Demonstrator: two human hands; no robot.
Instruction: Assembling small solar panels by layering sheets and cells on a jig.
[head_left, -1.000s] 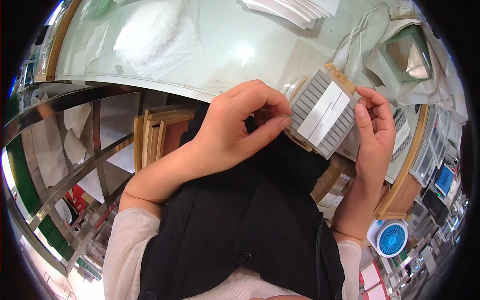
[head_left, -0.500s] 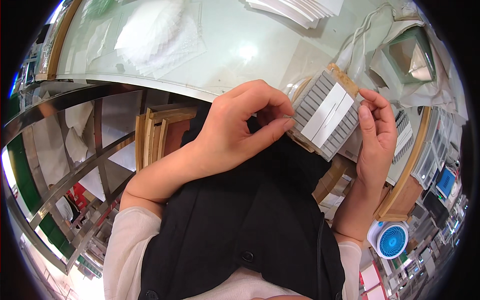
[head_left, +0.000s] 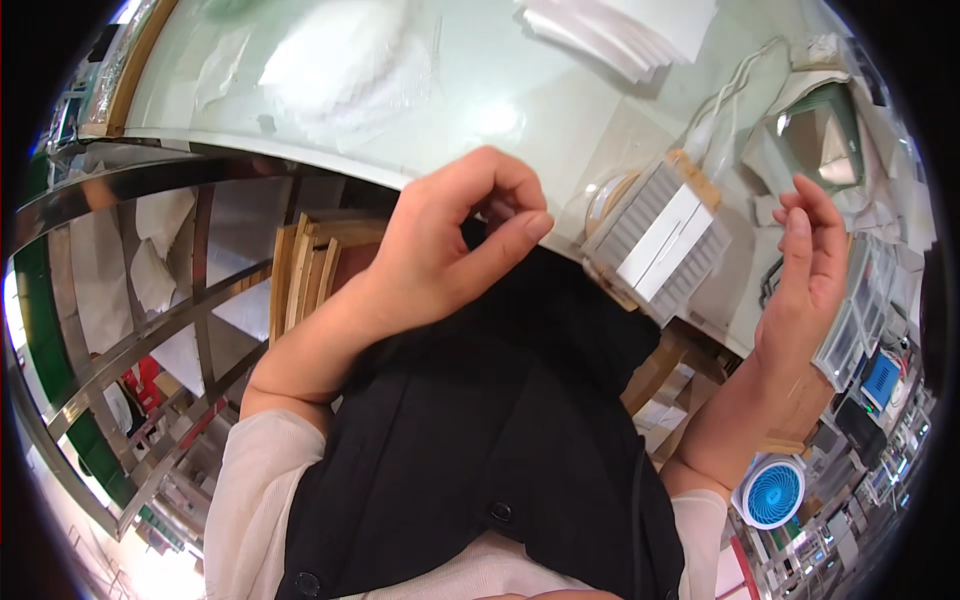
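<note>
Banded stack of grey cards (head_left: 660,232) sits at the counter (head_left: 520,110) edge, between both sets of fingers, untouched. Left hand (head_left: 450,240) curled, thumb near fingertips, holding nothing visible. Right hand (head_left: 815,270) released. Best regrip from both sides, squarely, clear of the edge.

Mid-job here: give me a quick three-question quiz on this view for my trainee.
1. True or false: the right hand grips the grey bundle with a white band.
2. Which lies on the table, at its far side? A) stack of white sheets B) red cup C) scissors
3. Fill in: the small round fan by the right elbow is ____.
Key: 1 false, the two are apart; 2 A; 3 blue.
</note>
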